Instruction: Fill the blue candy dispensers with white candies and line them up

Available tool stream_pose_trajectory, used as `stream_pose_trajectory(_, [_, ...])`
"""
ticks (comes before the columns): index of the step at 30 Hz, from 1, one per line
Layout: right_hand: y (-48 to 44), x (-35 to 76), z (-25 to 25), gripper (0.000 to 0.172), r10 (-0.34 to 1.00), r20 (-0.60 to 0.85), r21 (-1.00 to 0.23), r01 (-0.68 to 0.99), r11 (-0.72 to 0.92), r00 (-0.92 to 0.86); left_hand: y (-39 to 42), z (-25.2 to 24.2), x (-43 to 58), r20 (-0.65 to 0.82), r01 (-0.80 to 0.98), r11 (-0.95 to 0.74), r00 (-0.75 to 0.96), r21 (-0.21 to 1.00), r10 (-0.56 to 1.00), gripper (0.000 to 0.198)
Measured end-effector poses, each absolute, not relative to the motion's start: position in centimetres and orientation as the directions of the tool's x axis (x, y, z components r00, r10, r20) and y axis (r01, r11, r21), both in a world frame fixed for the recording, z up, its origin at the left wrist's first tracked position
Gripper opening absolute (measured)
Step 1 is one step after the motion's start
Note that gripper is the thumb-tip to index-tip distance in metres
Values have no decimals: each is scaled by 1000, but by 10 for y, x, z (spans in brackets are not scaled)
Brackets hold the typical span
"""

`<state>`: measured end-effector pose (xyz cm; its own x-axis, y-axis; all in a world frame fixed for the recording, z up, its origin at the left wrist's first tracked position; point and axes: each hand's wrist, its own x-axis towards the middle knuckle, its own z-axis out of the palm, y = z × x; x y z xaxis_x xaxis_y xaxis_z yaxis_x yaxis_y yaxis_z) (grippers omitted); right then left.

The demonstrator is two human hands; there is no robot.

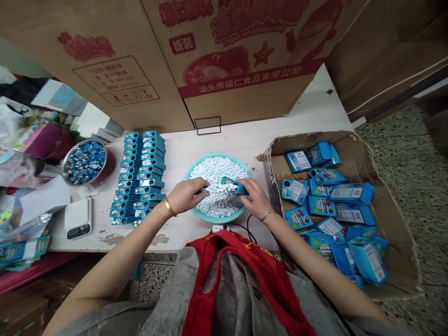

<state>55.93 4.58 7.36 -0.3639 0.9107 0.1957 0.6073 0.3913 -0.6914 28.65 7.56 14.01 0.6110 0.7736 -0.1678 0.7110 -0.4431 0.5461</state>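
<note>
Ahead of you stands a large printed carton (150, 60), while on your left a white scale (79, 213) lies near a white sheet (44, 198).

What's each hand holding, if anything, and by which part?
The right hand holds a small blue box by its right end; whether the left hand holds candies is unclear.

Candies (217, 205) in basin (224, 219), packs (151, 176) left, more packs (352, 192) in box (399, 228) right, carton (245, 107) behind

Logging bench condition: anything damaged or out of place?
Tabletop looks damaged: its white surface is worn in brownish patches near the front edge. The open carton at right has a ragged rim.
</note>
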Motion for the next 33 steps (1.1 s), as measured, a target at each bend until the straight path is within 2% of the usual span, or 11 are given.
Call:
stream_pose_trajectory(7, [41,541,70,43,900,235,-705,573,417,-366,90,215,321,-392,801,-577,588,160,708,15])
stream_pose_trajectory(9, [40,538,70,43,901,245,-715,561,417,-358,87,232,332,-411,784,-613,591,94,694,15])
stream_pose_trajectory(12, [39,536,71,42,902,250,-716,560,417,-352,82,245,341,-376,755,-653,622,58,687,19])
stream_pose_trajectory(15, [39,539,71,41,909,246,-729,554,403,-337,77,238,325,-293,788,-612,602,67,743,19])
stream_pose_trajectory(17, [40,544,70,38,926,230,-767,529,362,-300,71,219,301,-279,857,-510,510,77,814,18])
stream_pose_trajectory(19, [42,549,66,37,960,181,-823,501,268,-215,60,186,274,-339,922,-380,381,71,860,20])
stream_pose_trajectory(22, [46,554,56,41,994,68,-890,444,99,-84,36,121,247,-504,964,-256,258,74,824,20])
stream_pose_trajectory(24, [49,555,49,42,999,5,-915,402,25,-50,21,78,249,-534,967,-209,255,145,806,19])
stream_pose_trajectory(27, [55,552,39,41,998,-50,-934,355,-37,-29,12,29,277,-463,960,-95,211,262,861,20])
stream_pose_trajectory(33, [58,548,23,44,995,-84,-949,309,-65,-48,23,-3,321,-383,892,31,162,451,910,22])
